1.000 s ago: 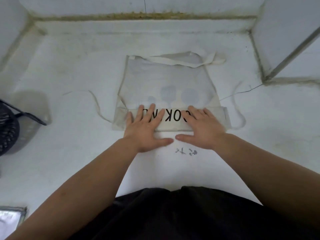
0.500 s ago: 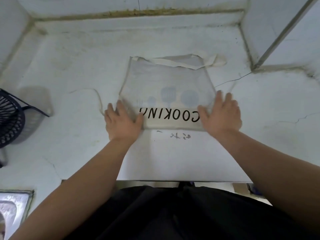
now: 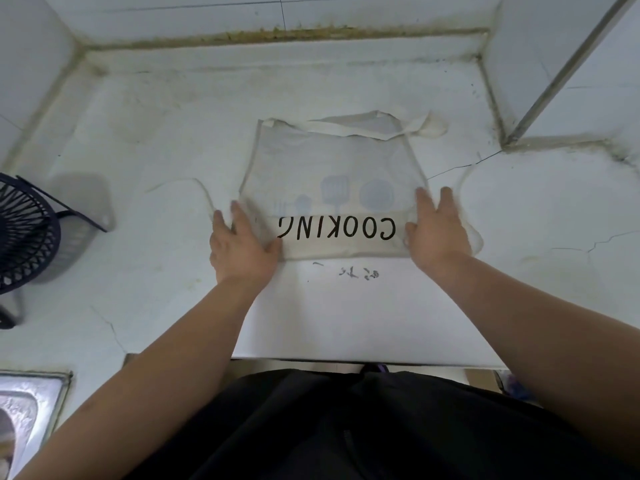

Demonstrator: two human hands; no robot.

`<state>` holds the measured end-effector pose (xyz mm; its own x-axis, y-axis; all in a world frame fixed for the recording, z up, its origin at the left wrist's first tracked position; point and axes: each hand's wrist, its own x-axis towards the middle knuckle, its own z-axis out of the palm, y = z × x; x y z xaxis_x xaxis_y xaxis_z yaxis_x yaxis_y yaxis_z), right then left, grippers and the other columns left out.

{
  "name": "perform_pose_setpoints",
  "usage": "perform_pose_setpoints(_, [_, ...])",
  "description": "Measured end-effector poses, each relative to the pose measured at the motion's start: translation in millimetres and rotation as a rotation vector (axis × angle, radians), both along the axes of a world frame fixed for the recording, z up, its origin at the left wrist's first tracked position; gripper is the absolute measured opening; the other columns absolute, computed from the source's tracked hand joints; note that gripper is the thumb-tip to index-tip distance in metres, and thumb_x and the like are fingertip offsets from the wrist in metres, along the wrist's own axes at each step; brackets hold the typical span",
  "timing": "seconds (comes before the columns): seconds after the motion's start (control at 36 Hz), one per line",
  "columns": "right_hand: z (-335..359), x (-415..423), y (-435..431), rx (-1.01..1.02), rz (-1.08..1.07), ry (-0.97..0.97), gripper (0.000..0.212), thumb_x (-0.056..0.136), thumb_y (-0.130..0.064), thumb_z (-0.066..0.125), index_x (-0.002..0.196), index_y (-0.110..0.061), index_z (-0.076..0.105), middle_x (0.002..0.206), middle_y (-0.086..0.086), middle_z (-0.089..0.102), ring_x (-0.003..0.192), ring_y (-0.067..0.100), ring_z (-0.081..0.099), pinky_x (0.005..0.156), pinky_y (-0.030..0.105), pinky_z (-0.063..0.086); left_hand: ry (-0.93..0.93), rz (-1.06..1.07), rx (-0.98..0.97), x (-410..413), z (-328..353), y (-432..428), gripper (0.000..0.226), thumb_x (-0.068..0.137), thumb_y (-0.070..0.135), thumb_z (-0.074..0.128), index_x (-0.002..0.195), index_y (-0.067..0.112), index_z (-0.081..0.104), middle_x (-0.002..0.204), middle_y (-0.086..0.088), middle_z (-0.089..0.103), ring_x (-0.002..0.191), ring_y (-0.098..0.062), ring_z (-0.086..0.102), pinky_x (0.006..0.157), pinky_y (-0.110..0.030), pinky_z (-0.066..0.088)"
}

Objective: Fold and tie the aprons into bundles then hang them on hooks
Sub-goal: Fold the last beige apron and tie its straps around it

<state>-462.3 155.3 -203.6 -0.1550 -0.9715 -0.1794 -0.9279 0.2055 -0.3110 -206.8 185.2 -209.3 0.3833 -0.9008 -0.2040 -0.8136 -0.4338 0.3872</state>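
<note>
Left hand [image 3: 242, 251]: flat on the left end of the apron's folded band, fingers straight and pointing away from the person, thumb touching the band's near edge.
Right hand [image 3: 438, 233]: flat on the band's right end, fingers straight and a little spread, thumb turned in toward the lettering.
Folded band [image 3: 336, 228]: runs between the two hands, a cream strip turned up over the cloth, with "COOKING" in black capitals, upside down to the camera.
Apron [image 3: 329, 161]: pale, thin cloth spread flat on the desk beyond the hands, faint blue kitchen shapes showing through just past the band.
Neck strap [image 3: 353, 128]: crumpled along the apron's far edge.
Waist ties: one tie [image 3: 194, 183] curls outward from the left hand; the other [image 3: 476, 233] loops beside the right hand.
Desk [image 3: 138, 133]: white, stained and cracked, with dark handwriting [image 3: 356, 273] just nearer than the band.
Dark grille [image 3: 24, 233]: round and slatted, well to the left of the left hand.
Metal sink [image 3: 27, 403]: near the left elbow, at the frame's corner.
</note>
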Motion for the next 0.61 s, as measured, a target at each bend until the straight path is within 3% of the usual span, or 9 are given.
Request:
perform_pose_setpoints(0.08, [-4,4,7,0.106,0.336,0.166,0.054,0.094,-0.056,0.034,0.138,-0.025,0.038,0.156,0.006,0.011,0.137,0.029,0.021,0.114,0.05,0.009,-0.261,-0.403,-0.056,-4,-1,0,0.061,0.096,0.029,0.036,0.153,0.031,0.013,0.161,-0.008,0.002,0.147,-0.028,0.004,0.116,-0.045,0.003])
perform_pose_setpoints(0.17, [-4,2,7,0.279,0.514,0.248,0.09,0.077,-0.081,0.036,0.148,-0.031,0.013,0.158,-0.004,0.006,0.144,0.022,0.012,0.113,0.056,-0.006,-0.185,-0.641,0.076,-6,0,-3,0.058,0.097,0.049,0.026,0.152,0.029,0.021,0.159,0.0,0.015,0.146,-0.018,0.01,0.117,-0.037,0.009])
perform_pose_setpoints(0.22, [-2,0,3,0.283,0.534,0.282,0.091,0.075,-0.082,0.038,0.147,-0.032,0.014,0.157,-0.004,0.013,0.142,0.023,0.02,0.114,0.056,-0.001,-0.185,-0.647,0.188,-6,1,-5,0.074,0.09,0.067,0.036,0.152,0.031,0.017,0.158,0.005,0.014,0.146,-0.016,0.009,0.117,-0.035,0.008])
perform_pose_setpoints(0.31, [6,0,-9,0.229,0.556,0.293,0.07,0.084,-0.074,0.029,0.14,-0.033,0.032,0.142,-0.009,0.04,0.131,0.019,0.041,0.115,0.053,0.003,-0.235,-0.672,0.21,-4,7,-13,0.09,0.077,0.072,0.054,0.15,0.033,0.02,0.156,0.007,0.021,0.144,-0.018,0.019,0.115,-0.038,0.015])
perform_pose_setpoints(0.39, [19,0,-23,0.225,0.566,0.234,0.059,0.086,-0.073,0.023,0.118,-0.033,0.054,0.115,-0.007,0.061,0.113,0.019,0.054,0.11,0.042,0.021,-0.175,-0.699,0.163,1,14,-26,0.069,0.079,0.056,0.059,0.14,0.03,0.042,0.141,0.007,0.045,0.13,-0.018,0.043,0.105,-0.034,0.035])
perform_pose_setpoints(0.42, [24,-1,-30,0.235,0.563,0.207,0.059,0.086,-0.073,0.025,0.109,-0.03,0.058,0.106,-0.004,0.063,0.104,0.021,0.056,0.098,0.038,0.033,-0.117,-0.682,0.167,4,19,-32,0.055,0.083,0.047,0.06,0.134,0.03,0.05,0.133,0.006,0.054,0.122,-0.018,0.05,0.097,-0.031,0.04])
perform_pose_setpoints(0.47, [32,-3,-45,0.264,0.571,0.16,0.059,0.085,-0.074,0.031,0.092,-0.022,0.058,0.089,-0.001,0.059,0.089,0.022,0.053,0.073,0.033,0.038,0.016,-0.62,0.24,10,31,-45,0.033,0.089,0.036,0.061,0.121,0.029,0.063,0.115,0.003,0.064,0.106,-0.018,0.058,0.08,-0.026,0.041])
perform_pose_setpoints(0.53, [38,-5,-62,0.289,0.583,0.121,0.054,0.085,-0.071,0.039,0.079,-0.019,0.052,0.079,-0.001,0.052,0.084,0.022,0.05,0.066,0.033,0.035,0.105,-0.56,0.341,19,42,-60,0.027,0.091,0.041,0.059,0.107,0.022,0.069,0.099,-0.001,0.065,0.089,-0.016,0.057,0.068,-0.025,0.039])
perform_pose_setpoints(0.61, [39,-6,-85,0.313,0.554,0.129,0.051,0.086,-0.067,0.043,0.077,-0.017,0.046,0.076,-0.001,0.048,0.085,0.022,0.048,0.066,0.033,0.033,0.081,-0.539,0.437,27,46,-80,0.047,0.09,0.06,0.049,0.105,0.019,0.066,0.1,-0.002,0.062,0.093,-0.018,0.056,0.076,-0.028,0.041])
